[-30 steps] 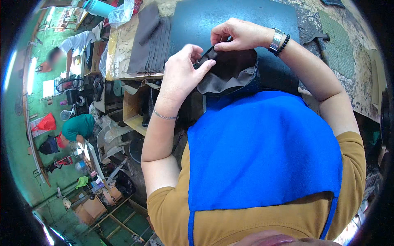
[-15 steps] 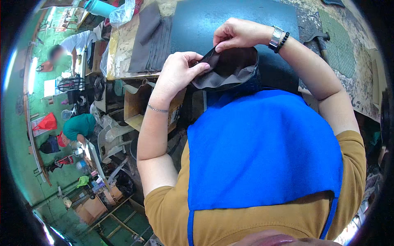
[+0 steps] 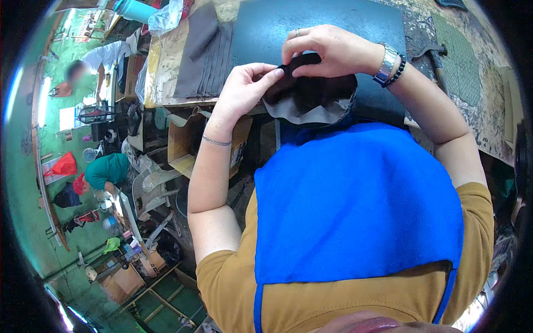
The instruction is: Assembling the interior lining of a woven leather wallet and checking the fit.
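Between my hands is a dark bag [image 3: 313, 114], its wide mouth facing me and showing a wavy greyish lining. It rests at the near edge of the table, against my blue apron [image 3: 355, 200]. My left hand [image 3: 250, 89] pinches the far left of the rim between thumb and fingers. Close beside it, my right hand [image 3: 327, 53] grips the same rim, where a dark strip of the edge is folded over. The outside of the bag is mostly hidden.
A black mat [image 3: 322, 25] lies under the work. Left of it are stacked dark fabric pieces [image 3: 202, 55]. A hammer [image 3: 433, 55] and a green textured sheet [image 3: 458, 61] lie on the right. Below the table's left edge stands a cardboard box [image 3: 186, 144]. Two people work farther left.
My right hand has shifted down and left along the rim, closer to my left hand, folding the edge over. The bag's mouth has turned and opened more toward me.
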A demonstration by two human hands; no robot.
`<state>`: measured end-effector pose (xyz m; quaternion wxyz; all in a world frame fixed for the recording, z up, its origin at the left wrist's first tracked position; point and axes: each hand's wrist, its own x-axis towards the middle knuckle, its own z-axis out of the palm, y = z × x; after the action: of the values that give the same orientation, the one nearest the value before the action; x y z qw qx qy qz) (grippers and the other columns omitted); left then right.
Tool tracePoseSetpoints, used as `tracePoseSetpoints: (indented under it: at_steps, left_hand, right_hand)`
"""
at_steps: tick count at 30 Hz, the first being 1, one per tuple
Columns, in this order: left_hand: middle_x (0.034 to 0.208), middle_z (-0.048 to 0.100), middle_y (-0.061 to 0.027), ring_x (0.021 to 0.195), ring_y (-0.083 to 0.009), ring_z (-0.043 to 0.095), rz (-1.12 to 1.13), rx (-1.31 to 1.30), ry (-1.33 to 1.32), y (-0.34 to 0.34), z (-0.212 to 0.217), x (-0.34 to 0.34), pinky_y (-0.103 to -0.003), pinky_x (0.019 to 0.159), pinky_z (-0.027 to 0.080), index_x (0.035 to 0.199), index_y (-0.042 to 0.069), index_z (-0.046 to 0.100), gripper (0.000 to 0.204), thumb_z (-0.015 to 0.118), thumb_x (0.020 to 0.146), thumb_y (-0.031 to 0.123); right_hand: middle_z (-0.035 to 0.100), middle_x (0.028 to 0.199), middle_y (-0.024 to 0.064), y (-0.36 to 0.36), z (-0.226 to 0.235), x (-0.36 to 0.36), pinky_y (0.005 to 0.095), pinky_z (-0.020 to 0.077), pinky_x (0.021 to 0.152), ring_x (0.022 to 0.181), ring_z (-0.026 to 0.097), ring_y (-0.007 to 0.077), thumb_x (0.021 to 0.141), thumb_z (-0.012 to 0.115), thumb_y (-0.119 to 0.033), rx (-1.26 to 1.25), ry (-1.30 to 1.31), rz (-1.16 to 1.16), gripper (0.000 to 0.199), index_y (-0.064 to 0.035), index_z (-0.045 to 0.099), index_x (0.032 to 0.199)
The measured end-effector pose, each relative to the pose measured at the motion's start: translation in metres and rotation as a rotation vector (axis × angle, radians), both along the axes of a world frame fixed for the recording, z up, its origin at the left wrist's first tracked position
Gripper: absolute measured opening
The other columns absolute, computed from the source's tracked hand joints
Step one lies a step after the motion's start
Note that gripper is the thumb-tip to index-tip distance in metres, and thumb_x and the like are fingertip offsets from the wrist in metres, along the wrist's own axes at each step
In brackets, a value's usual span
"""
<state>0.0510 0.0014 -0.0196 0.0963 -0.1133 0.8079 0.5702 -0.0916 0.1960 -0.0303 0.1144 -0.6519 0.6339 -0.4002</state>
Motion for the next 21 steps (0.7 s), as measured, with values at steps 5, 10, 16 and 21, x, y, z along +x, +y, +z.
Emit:
tracePoseSetpoints:
  at_steps: [5,10,16,21]
  left_hand:
    - [0.086,0.070,-0.0018,0.079,-0.0052,0.059,0.052,-0.056,-0.034,0.003,0.004,-0.010,-0.022,0.073,0.049,0.102,-0.001,0.071,0.026,0.068,0.089,0.022]
    - [0.083,0.069,0.0006,0.076,-0.0047,0.057,0.054,-0.047,-0.038,-0.003,0.002,-0.018,-0.022,0.071,0.048,0.096,-0.001,0.073,0.024,0.067,0.088,0.021]
    - [0.081,0.068,0.0022,0.075,-0.0043,0.055,0.020,-0.097,-0.122,-0.001,0.011,-0.023,-0.022,0.070,0.047,0.094,-0.001,0.074,0.023,0.067,0.087,0.020]
    - [0.080,0.068,-0.0002,0.073,-0.0044,0.056,0.076,-0.144,0.012,0.001,0.001,-0.019,-0.023,0.068,0.047,0.096,-0.002,0.072,0.022,0.065,0.089,0.018]
  right_hand:
    - [0.063,0.100,0.0044,-0.001,0.002,0.011,0.0361,0.0518,0.076,0.087,0.064,0.0278,0.081,0.070,-0.020,-0.093,0.278,-0.102,0.019,-0.0085,0.062,0.095]
    - [0.063,0.093,0.0065,-0.004,-0.004,0.010,0.0383,0.0512,0.074,0.085,0.064,0.0285,0.083,0.068,-0.020,-0.038,0.266,-0.188,0.016,-0.0086,0.060,0.092]
    - [0.062,0.093,0.0081,-0.004,-0.006,0.009,0.0393,0.0502,0.075,0.084,0.063,0.0299,0.082,0.067,-0.015,0.000,0.159,-0.196,0.013,-0.0069,0.058,0.086]
    - [0.062,0.103,0.0079,0.002,-0.004,0.009,0.0389,0.0487,0.081,0.091,0.061,0.0298,0.081,0.068,-0.011,0.034,0.089,-0.063,0.014,-0.0047,0.057,0.083]
